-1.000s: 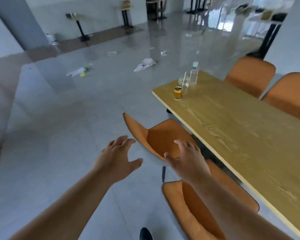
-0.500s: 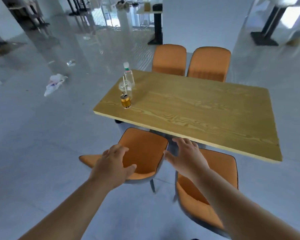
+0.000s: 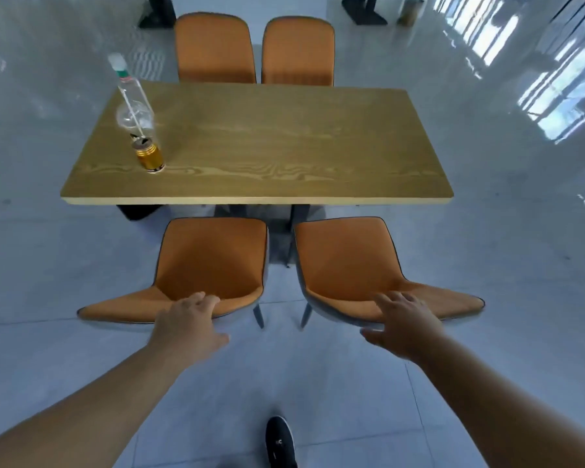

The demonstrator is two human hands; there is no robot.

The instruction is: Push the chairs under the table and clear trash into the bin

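Two orange chairs are seen pulled out on the near side of the worktop [image 3: 284,146], seats clear of its edge, backrests toward the camera. The left hand [image 3: 186,327] is laid over the top edge of the near-left chair [image 3: 213,261] backrest, fingers [image 3: 200,298] spread and draped over the rim, thumb out to the side; not clenched. The right hand [image 3: 402,327] is placed the same way on the near-right chair [image 3: 347,261], fingers [image 3: 390,300] spread open over the backrest edge, thumb splayed below it. Whether either palm is actually pressed on the backrest cannot be told.

Two more orange chairs, far-left chair [image 3: 215,49] and far-right chair [image 3: 298,50], are set against the opposite long edge.

Trash is grouped at the worktop's left end: a gold can [image 3: 148,156] upright nearest the front edge, a clear plastic cup [image 3: 135,117] with a straw just behind it, and a clear bottle [image 3: 130,84] with a white cap behind that. All three stand close together.

A black shoe [image 3: 280,442] is visible on the floor [image 3: 504,265] at bottom centre. No bin can be made out.
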